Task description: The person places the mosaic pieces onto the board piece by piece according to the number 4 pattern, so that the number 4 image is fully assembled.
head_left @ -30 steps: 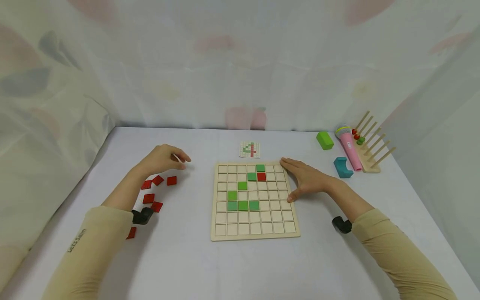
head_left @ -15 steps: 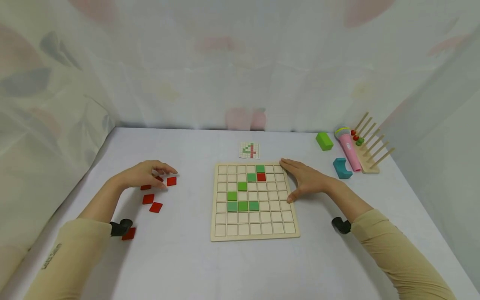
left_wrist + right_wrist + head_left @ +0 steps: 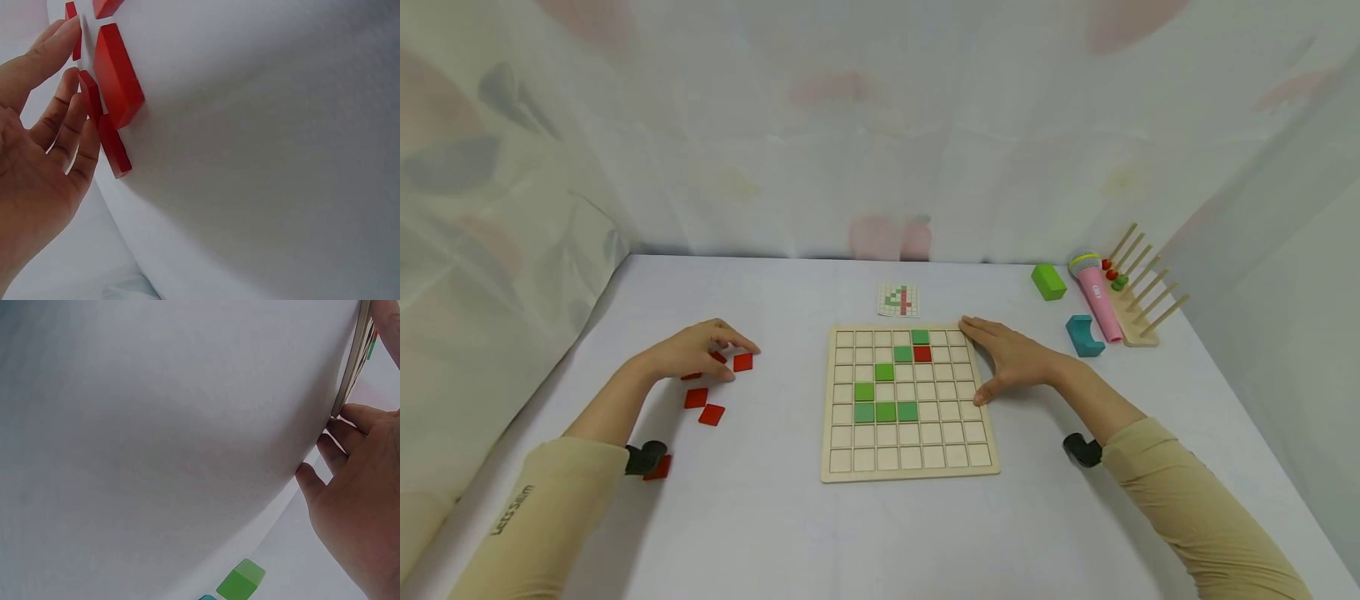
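Note:
My left hand (image 3: 692, 350) is low over a loose group of red square tiles on the left, thumb and fingers spread apart. One red tile (image 3: 742, 362) lies just by its fingertips, and others are partly hidden under the hand. In the left wrist view a red tile (image 3: 115, 78) stands out close to the fingers, with nothing pinched. My right hand (image 3: 1017, 361) rests at the right edge of the wooden grid board (image 3: 911, 479), fingers at its far corner and thumb on its side. Several green tiles (image 3: 885, 412) and one red tile (image 3: 922, 354) sit in the board's squares.
A small pattern card (image 3: 898, 300) lies behind the board. At the back right are a green block (image 3: 1048, 282), a teal curved block (image 3: 1085, 336), a pink toy microphone (image 3: 1102, 304) and a wooden peg rack (image 3: 1142, 337). More red tiles (image 3: 711, 414) lie near the left forearm.
My left hand has come down and left from above the tiles to right among them, then shifted very slightly right. The right hand and board have stayed put.

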Action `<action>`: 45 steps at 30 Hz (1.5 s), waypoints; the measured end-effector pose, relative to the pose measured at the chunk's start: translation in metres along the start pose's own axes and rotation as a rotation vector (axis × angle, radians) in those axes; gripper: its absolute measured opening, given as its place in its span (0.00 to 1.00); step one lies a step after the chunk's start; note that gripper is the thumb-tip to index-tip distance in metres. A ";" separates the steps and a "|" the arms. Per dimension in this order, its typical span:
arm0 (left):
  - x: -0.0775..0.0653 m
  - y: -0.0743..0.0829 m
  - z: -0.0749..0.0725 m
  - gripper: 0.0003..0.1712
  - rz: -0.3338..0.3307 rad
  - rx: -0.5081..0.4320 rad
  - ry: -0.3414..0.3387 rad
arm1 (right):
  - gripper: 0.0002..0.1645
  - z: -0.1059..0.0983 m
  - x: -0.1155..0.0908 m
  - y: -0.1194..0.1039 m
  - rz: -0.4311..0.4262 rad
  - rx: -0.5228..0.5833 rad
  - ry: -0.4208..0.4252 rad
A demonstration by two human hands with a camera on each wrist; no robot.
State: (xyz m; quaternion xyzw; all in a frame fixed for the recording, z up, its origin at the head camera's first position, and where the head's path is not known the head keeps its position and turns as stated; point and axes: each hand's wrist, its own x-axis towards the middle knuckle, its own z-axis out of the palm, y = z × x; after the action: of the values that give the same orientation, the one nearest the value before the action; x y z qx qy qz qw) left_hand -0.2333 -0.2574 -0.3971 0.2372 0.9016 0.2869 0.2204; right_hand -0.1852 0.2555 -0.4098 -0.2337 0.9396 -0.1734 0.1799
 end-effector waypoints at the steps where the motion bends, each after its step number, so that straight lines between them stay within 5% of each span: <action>1: 0.000 0.000 0.000 0.24 0.006 0.001 0.002 | 0.76 0.000 0.000 0.000 0.002 0.000 -0.002; 18: 0.003 0.001 0.004 0.20 -0.044 0.036 0.054 | 0.77 0.000 0.000 0.000 0.001 -0.007 0.005; 36: 0.020 0.009 0.003 0.13 -0.097 0.204 0.114 | 0.76 0.001 0.001 0.001 -0.001 -0.003 -0.003; 45: 0.025 0.023 -0.001 0.06 -0.097 0.180 0.168 | 0.76 -0.001 0.000 0.000 0.000 -0.008 -0.006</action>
State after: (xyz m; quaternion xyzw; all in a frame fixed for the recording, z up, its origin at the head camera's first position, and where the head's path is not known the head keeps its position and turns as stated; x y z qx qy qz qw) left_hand -0.2466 -0.2277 -0.3886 0.1872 0.9493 0.2128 0.1357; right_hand -0.1856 0.2559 -0.4090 -0.2347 0.9399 -0.1690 0.1817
